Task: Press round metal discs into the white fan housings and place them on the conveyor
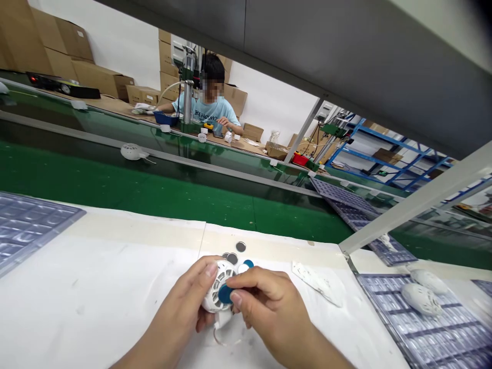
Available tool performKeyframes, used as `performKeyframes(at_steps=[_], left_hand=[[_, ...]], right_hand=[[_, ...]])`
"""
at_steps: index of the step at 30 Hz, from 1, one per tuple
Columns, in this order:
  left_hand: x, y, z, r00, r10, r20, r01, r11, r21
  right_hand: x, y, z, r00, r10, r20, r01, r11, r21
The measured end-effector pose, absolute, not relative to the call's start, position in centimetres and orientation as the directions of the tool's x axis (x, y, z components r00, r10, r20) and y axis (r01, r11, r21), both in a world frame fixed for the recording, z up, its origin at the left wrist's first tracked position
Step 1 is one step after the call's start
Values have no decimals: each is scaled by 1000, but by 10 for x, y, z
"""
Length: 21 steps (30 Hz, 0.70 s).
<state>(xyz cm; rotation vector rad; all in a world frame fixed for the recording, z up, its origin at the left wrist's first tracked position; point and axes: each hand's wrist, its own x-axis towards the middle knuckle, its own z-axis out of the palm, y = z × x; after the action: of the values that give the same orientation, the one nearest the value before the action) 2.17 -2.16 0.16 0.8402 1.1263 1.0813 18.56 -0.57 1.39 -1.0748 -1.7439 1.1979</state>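
Head view: the left hand (180, 302) curls around the side of a round white plastic housing (217, 287) with slotted vents. The right hand (269, 307) pinches a blue disc (225, 293) against the housing's face, its fingers closed narrowly. A thin wire (223, 341) loops down from the housing. Just beyond the hands, five loose discs (240, 246) lie on the white-covered worktop (77, 307): three dark, one blue, one pale. A torn paper scrap (317, 282) lies to the right. The worktop's far edge meets a green conveyor belt (154, 189) carrying one white vented shell (132, 151). A ribbed clear plastic tray (31, 225) sits well left of the hands; a matching right tray (418, 328) holds two white shells (421, 300). Across the belt, a co-worker (207, 97) handles small parts.
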Motion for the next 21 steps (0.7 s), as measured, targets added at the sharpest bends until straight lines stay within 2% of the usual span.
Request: performKeyframes(at_steps=[5, 9, 11, 13, 16, 21], left_hand=[[22, -23, 3, 102, 947, -305, -236, 321, 917], [20, -23, 3, 82, 952, -296, -248, 307, 919], [17, -21, -1, 114, 958, -265, -192, 283, 940], [13, -19, -6, 190, 951, -243, -116, 267, 957], [11, -23, -10, 265, 939, -220, -125, 260, 958], [17, -45, 0, 192, 928, -319, -299, 365, 882]], right_hand=[[185, -3, 14, -342, 924, 169, 326, 286, -901], [182, -5, 17, -330, 930, 159, 323, 270, -907], [183, -5, 18, -329, 938, 110, 311, 218, -925], [186, -4, 18, -314, 949, 5, 295, 103, -950], [189, -3, 20, -314, 945, -89, 184, -31, -982], [180, -15, 17, -582, 812, -32, -181, -167, -969]])
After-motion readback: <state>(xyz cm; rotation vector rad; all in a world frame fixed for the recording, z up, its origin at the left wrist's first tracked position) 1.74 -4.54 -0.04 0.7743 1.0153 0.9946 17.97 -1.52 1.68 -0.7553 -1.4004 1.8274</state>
